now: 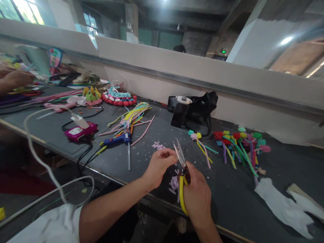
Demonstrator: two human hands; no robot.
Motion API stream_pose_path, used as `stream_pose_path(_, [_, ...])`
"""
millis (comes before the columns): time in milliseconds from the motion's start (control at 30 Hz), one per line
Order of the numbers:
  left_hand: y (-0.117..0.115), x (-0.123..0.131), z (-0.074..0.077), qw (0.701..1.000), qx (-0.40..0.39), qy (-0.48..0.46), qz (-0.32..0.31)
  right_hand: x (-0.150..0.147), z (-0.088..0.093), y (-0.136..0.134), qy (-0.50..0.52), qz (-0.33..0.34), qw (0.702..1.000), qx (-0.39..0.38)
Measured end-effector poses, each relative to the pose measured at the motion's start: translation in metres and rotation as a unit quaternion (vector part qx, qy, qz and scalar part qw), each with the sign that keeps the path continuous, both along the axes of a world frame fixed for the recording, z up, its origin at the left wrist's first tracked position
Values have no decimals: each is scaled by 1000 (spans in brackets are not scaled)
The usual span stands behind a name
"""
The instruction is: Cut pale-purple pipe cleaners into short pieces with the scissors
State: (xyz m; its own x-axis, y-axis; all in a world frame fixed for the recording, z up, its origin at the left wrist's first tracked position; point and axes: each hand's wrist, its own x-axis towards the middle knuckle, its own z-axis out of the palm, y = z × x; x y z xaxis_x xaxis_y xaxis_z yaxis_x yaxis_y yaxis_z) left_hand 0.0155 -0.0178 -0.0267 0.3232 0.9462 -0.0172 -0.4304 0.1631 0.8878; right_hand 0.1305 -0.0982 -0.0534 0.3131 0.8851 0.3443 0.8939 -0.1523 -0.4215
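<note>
My right hand (197, 194) grips a pair of scissors (182, 195) by its yellow handles. Slightly apart, the blades point up and away, close by the fingertips of my left hand (160, 166). The left thumb and forefinger are pinched together; whatever they hold is too small or hidden to make out. Below the scissors lies a pile of short lilac cut pieces (174, 184). More cut pieces (158, 145) are scattered just beyond my left hand. Past the blades rests a small bunch of pipe-cleaner flowers (196, 135) with thin stems.
Left of my hands lie a blue glue gun (117, 139), coloured pipe cleaners (138, 114) and a magenta power strip (80, 131). A black bag (202, 106) and phone (179, 114) stand behind. Rightward are more flowers (238, 141) and white gloves (280, 206). Another person's hand (19, 79) shows far left.
</note>
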Motion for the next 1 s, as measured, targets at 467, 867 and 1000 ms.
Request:
stream_pose_path(467, [-1,0,1,1000,2,6,6,-4,2,5,30,6,999,12])
stream_pose_path(867, [-4,1,0,1000,-10,18,-19,-2,3,5,79,22,996,46])
stream_pose_path(1000, [0,-1,-1,1000,2,23,0,2,2,8,83,5,991,108])
